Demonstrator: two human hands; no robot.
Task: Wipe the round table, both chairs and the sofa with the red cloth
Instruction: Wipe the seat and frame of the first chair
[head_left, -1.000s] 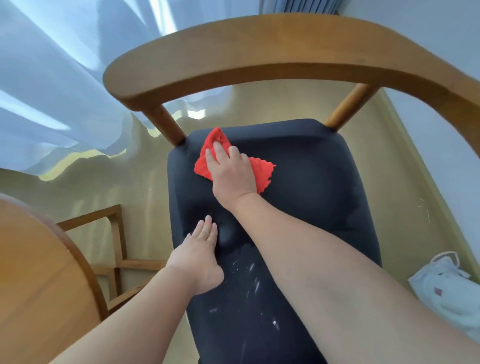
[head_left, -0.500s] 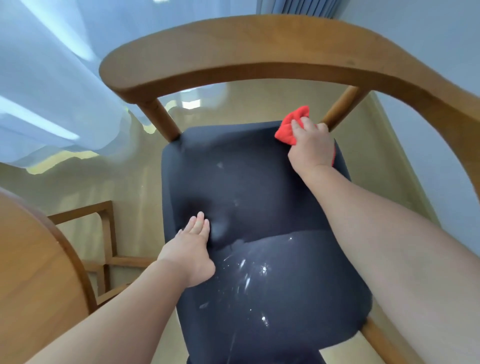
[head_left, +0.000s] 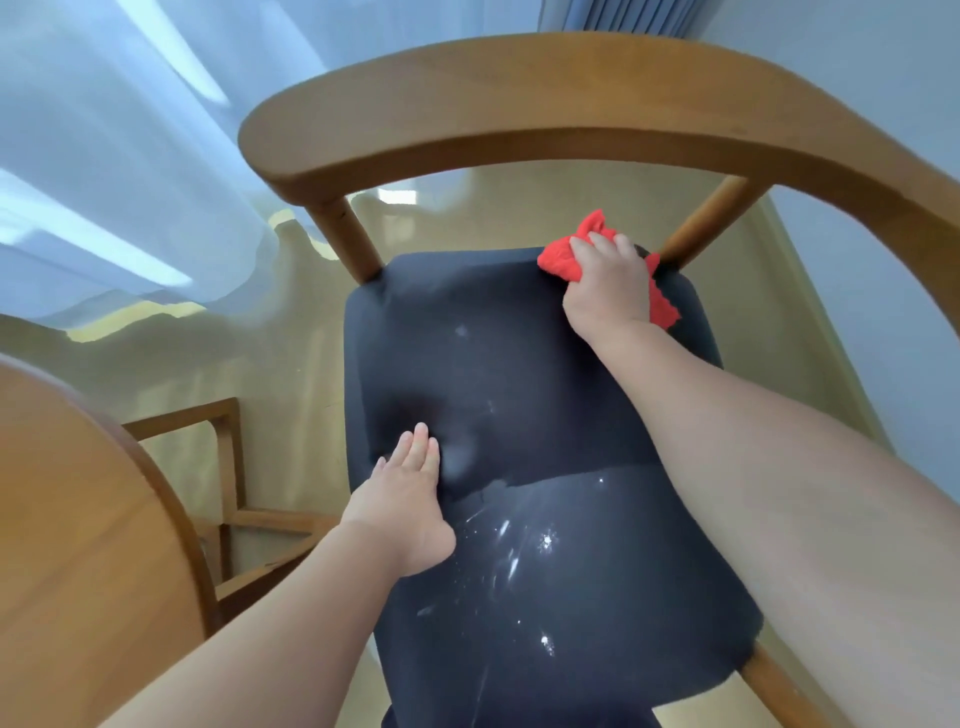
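Red cloth (head_left: 560, 260) soft & light (bunches easily): right hand (head_left: 608, 286) grip curls round its mid, far-right on chair seat (head_left: 519, 364); left hand (head_left: 408, 499) flat, fingers together.

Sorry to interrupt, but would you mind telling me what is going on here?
A person is wiping the dark seat of a wooden chair. The right hand holds the bunched red cloth against the seat's far right corner, beside a back post. The left hand rests flat on the seat's left side. White specks lie on the near half, not yet wiped.

seat (head_left: 524, 374) middle open, backrest (head_left: 519, 98) arching above, round table (head_left: 78, 519) left
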